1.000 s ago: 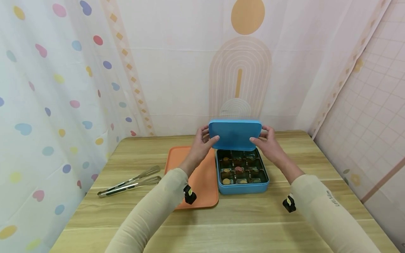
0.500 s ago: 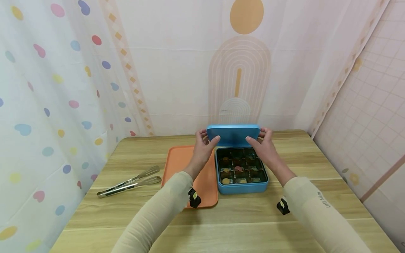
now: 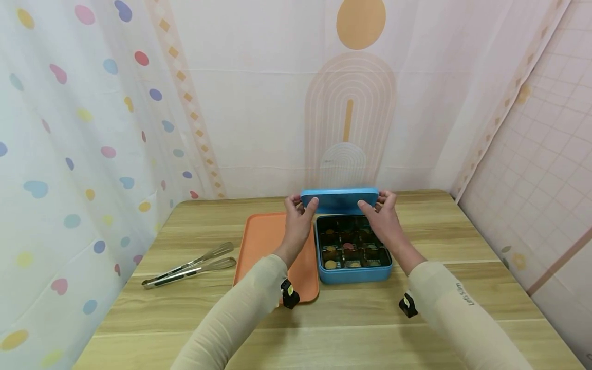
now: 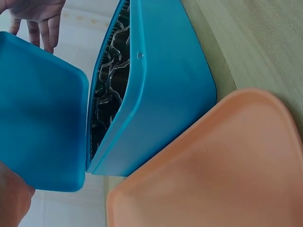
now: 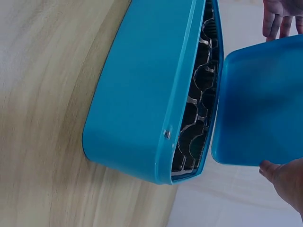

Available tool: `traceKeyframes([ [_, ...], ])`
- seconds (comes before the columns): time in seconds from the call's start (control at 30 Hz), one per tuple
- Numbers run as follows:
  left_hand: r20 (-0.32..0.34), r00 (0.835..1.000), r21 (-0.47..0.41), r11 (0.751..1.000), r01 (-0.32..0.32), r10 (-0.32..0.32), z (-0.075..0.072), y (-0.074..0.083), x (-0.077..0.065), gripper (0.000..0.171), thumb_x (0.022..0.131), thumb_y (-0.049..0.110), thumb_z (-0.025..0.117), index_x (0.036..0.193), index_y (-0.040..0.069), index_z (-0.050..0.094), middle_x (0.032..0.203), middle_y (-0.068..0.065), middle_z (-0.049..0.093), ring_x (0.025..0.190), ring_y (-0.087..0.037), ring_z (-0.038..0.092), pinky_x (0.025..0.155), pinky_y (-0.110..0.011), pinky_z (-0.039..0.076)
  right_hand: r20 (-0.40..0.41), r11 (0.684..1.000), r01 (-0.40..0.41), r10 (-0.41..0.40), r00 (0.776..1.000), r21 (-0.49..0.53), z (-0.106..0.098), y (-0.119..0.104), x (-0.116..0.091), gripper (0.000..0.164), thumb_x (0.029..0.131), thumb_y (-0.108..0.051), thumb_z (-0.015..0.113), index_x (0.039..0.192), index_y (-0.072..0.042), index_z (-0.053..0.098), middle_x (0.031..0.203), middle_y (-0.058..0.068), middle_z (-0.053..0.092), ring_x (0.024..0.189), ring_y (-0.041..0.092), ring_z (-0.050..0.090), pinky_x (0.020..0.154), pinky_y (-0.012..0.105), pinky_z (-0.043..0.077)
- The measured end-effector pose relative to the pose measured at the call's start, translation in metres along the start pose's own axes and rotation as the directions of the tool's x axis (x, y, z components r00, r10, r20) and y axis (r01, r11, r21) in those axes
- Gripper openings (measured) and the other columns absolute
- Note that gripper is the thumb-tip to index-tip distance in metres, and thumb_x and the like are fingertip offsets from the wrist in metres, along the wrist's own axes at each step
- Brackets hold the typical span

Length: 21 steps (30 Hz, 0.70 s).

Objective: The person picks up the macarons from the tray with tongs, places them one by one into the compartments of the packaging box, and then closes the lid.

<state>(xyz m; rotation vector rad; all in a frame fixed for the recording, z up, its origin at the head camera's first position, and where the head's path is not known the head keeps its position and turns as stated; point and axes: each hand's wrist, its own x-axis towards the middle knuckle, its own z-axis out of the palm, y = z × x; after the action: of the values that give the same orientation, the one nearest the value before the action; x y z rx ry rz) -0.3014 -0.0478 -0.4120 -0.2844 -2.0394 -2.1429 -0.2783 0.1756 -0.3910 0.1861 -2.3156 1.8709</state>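
A blue lid tilts above the far edge of a blue box, its hollow underside facing me. My left hand grips the lid's left end, thumb on the underside and fingers behind. At the opposite end my right hand holds it the same way. The box stands uncovered, with a dark divided insert inside; several small round pieces, yellowish and one pinkish, lie in the compartments. In the left wrist view the lid is close to the box rim; whether they touch I cannot tell.
An orange tray lies flat just left of the box, partly under my left forearm. Farther left are metal tongs on the wooden table. A patterned curtain hangs behind the table's back edge.
Both hands have lowered the lid a little toward the box's far edge and tipped it, so less of its underside shows. My forearms have drawn slightly inward. Box, tray and tongs stay put.
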Motion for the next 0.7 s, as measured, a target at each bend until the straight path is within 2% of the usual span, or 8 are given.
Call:
traceKeyframes([
  [0.2,-0.036,0.999,0.018,1.000,-0.008,0.009,0.0003,-0.0024,-0.0001,0.064,0.096,0.053,0.060,0.132,0.010,0.030,0.142,-0.017,0.043,0.132,-0.026,0.045,0.108,-0.046,0.036,-0.014,1.000,0.015,-0.015,1.000,-0.010,0.0028,0.0013,-0.0006,0.062,0.102,-0.033,0.052,0.136,-0.003,0.011,0.139,0.027,0.024,0.132,0.037,0.039,0.107,0.050,0.032],
  [0.43,-0.051,0.999,0.020,1.000,0.000,0.001,0.0019,-0.0043,-0.0012,0.059,0.095,0.053,0.061,0.125,0.011,0.032,0.127,-0.015,0.052,0.116,-0.024,0.053,0.096,-0.042,0.040,-0.054,0.999,0.007,-0.009,0.999,-0.034,0.0049,0.0030,0.0004,0.064,0.100,-0.036,0.055,0.136,-0.003,0.013,0.135,0.025,0.026,0.129,0.037,0.039,0.105,0.047,0.034],
  [0.7,-0.087,0.996,0.018,1.000,0.000,0.001,0.0053,-0.0054,-0.0018,0.060,0.095,0.054,0.061,0.122,0.008,0.032,0.116,-0.014,0.054,0.101,-0.023,0.051,0.084,-0.037,0.039,-0.093,0.999,0.012,-0.016,0.996,-0.041,0.0083,0.0025,-0.0008,0.061,0.101,-0.038,0.053,0.133,-0.004,0.014,0.131,0.023,0.027,0.124,0.036,0.043,0.100,0.045,0.035],
])
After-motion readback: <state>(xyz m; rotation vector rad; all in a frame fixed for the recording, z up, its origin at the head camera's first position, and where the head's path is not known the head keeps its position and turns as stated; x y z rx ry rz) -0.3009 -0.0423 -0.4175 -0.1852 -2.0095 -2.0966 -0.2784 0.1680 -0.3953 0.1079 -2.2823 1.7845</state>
